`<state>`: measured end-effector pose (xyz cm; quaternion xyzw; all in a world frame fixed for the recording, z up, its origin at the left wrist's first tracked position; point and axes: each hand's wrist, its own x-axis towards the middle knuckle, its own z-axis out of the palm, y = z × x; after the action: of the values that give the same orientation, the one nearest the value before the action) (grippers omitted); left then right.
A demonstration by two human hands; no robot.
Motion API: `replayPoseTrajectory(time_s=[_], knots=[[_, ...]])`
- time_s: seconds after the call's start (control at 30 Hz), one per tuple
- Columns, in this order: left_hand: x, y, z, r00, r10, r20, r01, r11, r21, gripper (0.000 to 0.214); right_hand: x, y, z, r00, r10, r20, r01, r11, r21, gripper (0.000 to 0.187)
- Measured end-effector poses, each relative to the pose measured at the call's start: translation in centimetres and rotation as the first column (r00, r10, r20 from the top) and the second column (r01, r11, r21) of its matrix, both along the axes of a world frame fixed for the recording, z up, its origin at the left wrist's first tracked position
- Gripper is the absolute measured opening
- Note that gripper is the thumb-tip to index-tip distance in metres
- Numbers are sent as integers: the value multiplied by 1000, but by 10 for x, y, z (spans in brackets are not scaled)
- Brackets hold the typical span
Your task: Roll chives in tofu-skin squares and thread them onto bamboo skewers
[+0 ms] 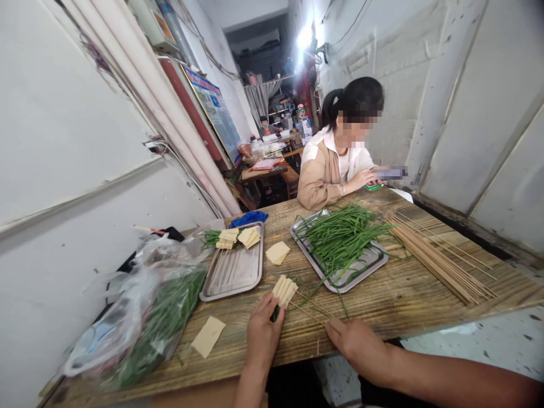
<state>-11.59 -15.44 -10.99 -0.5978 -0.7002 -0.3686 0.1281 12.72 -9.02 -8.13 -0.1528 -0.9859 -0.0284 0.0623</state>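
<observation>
My left hand (263, 334) rests on the wooden table (403, 294), fingers pinched on the end of a tofu-skin roll with green chives (284, 292). My right hand (357, 343) lies near the front edge, its fingers closed on a thin bamboo skewer (308, 310) that runs toward the roll. A loose tofu-skin sheet (208, 336) lies left of my left hand. A small stack of tofu-skin sheets (277, 253) sits between two steel trays.
The left tray (233, 272) carries finished skewered rolls at its far end. The right tray (365, 263) holds a heap of chives (340, 235). A bundle of bamboo skewers (442, 260) lies at right. A plastic bag of chives (157, 317) sits at left. A seated person (340, 158) is at the far end.
</observation>
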Motion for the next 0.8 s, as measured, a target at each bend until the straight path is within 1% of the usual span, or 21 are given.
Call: replayPoseTrajectory(time_s=[0.13,0.3,0.53,0.67,0.8], knots=[[-1,0,-1,1000,-3,2,3,1000,-6,19,-3,0,3,1000,14,-24,-14,1000,11,25],[-1,0,-3,1000,3,1,-3,1000,-6,19,-8,-1,4,1000,-9,-27,9,1000,27,22],[1,0,0,1000,-3,0,3,1000,4,18,-15,1,8,999,-7,43,8,999,-33,20],[0,-1,1,1000,-2,6,2,1000,-3,18,-18,2,10,1000,3,10,-3,999,-33,21],[0,-1,0,1000,8,4,-8,1000,-11,18,-20,5,7,1000,15,2,-15,999,-51,19]])
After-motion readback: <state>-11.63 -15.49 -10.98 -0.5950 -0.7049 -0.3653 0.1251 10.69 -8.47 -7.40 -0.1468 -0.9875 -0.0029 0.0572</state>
